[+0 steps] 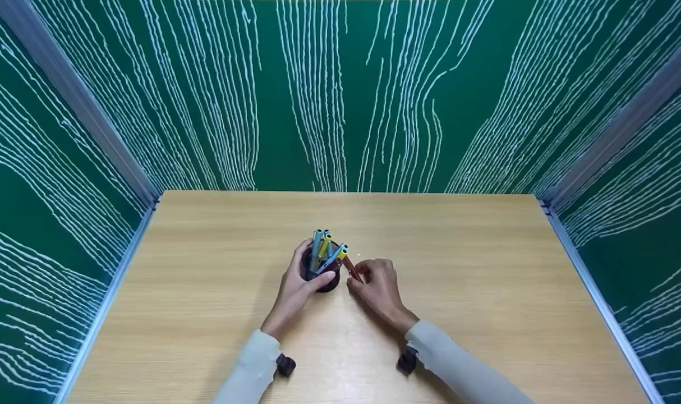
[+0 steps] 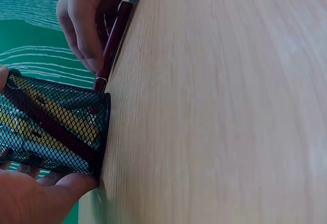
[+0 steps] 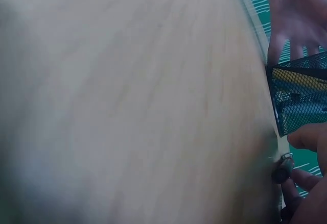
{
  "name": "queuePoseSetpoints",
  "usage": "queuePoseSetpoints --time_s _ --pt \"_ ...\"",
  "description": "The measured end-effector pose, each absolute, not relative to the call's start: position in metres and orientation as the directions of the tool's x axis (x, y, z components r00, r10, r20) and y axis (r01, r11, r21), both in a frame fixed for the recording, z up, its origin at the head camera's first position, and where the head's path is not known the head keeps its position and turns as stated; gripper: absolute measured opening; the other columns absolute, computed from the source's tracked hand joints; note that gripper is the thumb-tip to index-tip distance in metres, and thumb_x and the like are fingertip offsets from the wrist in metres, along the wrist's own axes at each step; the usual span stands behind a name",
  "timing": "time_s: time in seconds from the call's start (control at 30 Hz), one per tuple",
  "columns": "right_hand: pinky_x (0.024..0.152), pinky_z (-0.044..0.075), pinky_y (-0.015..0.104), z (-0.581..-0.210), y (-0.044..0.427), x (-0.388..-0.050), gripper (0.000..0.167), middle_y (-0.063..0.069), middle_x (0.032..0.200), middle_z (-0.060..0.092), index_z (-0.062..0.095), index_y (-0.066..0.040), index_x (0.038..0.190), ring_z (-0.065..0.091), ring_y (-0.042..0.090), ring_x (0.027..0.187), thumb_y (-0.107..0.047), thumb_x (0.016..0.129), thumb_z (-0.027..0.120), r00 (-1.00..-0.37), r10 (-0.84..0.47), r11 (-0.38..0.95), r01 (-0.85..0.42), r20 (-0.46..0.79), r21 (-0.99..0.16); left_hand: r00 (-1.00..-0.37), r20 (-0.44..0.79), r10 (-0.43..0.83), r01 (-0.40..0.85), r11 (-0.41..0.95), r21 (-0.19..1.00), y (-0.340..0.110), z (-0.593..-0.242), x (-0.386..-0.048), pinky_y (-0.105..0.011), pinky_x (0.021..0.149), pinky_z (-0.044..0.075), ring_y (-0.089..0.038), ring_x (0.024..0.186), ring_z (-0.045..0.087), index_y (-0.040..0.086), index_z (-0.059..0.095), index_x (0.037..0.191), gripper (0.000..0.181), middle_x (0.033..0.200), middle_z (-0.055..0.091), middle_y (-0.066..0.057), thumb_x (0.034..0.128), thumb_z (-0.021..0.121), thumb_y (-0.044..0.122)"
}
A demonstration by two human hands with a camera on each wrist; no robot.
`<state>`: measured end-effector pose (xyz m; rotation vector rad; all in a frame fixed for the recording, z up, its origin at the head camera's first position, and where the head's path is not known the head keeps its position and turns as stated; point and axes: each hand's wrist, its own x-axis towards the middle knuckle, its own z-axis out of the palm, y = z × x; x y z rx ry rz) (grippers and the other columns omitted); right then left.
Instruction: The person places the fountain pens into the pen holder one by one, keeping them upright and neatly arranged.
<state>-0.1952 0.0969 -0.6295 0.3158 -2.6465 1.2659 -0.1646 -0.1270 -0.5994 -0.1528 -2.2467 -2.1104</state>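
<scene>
A black mesh pen cup [image 1: 328, 285] stands upright on the table, filled with several blue and yellow pens [image 1: 325, 247] and a dark red one. My left hand [image 1: 294, 286] holds the cup from the left, thumb in front and fingers around the far side. Just right of the cup, my right hand [image 1: 381, 287] pinches a dark red pen [image 1: 352, 270] between thumb and fingers. In the left wrist view this pen [image 2: 116, 38] lies along the tabletop, its metal-ringed end close to the cup's base. The right wrist view shows the pen's end-on tip [image 3: 282, 172] under the fingers.
The light wood table [image 1: 464, 252] is bounded by metal rails [image 1: 598, 303] at the left and right. Green panels with white wavy lines [image 1: 318, 84] rise behind it and on both sides. A small black camera [image 1: 406, 361] is strapped to each wrist.
</scene>
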Motion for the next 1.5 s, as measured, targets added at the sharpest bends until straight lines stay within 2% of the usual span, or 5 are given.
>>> queuePoseSetpoints --time_s 0.3,0.7,0.97,1.33,1.5 --pt "0.094 0.042 0.052 -0.632 0.091 -0.198 0.013 -0.002 0.082 0.067 0.081 -0.01 0.092 0.057 0.032 0.104 -0.015 0.083 0.089 -0.949 -0.096 0.684 -0.281 0.299 -0.673 -0.994 0.102 0.036 0.105 0.07 0.992 -0.127 -0.599 -0.164 -0.056 0.128 0.03 -0.034 0.148 0.051 0.026 0.044 0.167 0.088 0.162 0.055 -0.008 0.0926 0.09 0.027" --pt "0.089 0.045 0.044 -0.631 0.105 -0.191 0.009 -0.003 0.081 0.068 0.082 -0.01 0.091 0.056 0.027 0.098 -0.008 0.083 0.086 -0.956 -0.086 0.659 -0.265 0.28 -0.704 -0.995 0.091 0.037 0.094 0.077 0.993 -0.127 -0.601 -0.164 -0.057 0.128 0.028 -0.034 0.148 0.05 0.028 0.043 0.167 0.088 0.162 0.054 -0.008 0.0925 0.09 0.028" --pt "0.086 0.048 0.041 -0.623 0.129 -0.184 0.009 -0.003 0.078 0.071 0.083 -0.007 0.089 0.062 0.02 0.081 0.0 0.083 0.084 -0.95 -0.103 0.589 -0.296 0.293 -0.752 -0.994 0.1 0.049 0.102 0.028 0.994 -0.126 -0.597 -0.163 -0.051 0.128 0.03 -0.031 0.149 0.049 0.021 0.04 0.169 0.09 0.163 0.052 -0.011 0.0932 0.09 0.021" --pt "0.096 0.049 0.043 -0.599 0.15 -0.174 0.012 0.007 0.1 0.071 0.081 -0.006 0.101 0.064 0.027 0.102 -0.002 0.089 0.082 -0.99 -0.014 0.504 -0.129 0.141 -0.854 -0.996 0.069 0.051 0.072 0.05 0.996 -0.128 -0.596 -0.161 -0.054 0.127 0.031 -0.034 0.147 0.049 0.025 0.038 0.17 0.091 0.164 0.051 -0.01 0.0939 0.089 0.029" --pt "0.097 0.053 0.046 -0.587 0.155 -0.172 0.012 0.008 0.103 0.071 0.081 -0.007 0.1 0.063 0.028 0.107 -0.002 0.089 0.082 -0.991 0.005 0.468 -0.118 0.136 -0.876 -0.997 0.057 0.044 0.06 0.068 0.996 -0.128 -0.596 -0.161 -0.058 0.128 0.031 -0.036 0.148 0.048 0.025 0.038 0.17 0.092 0.166 0.049 -0.01 0.0944 0.089 0.03"
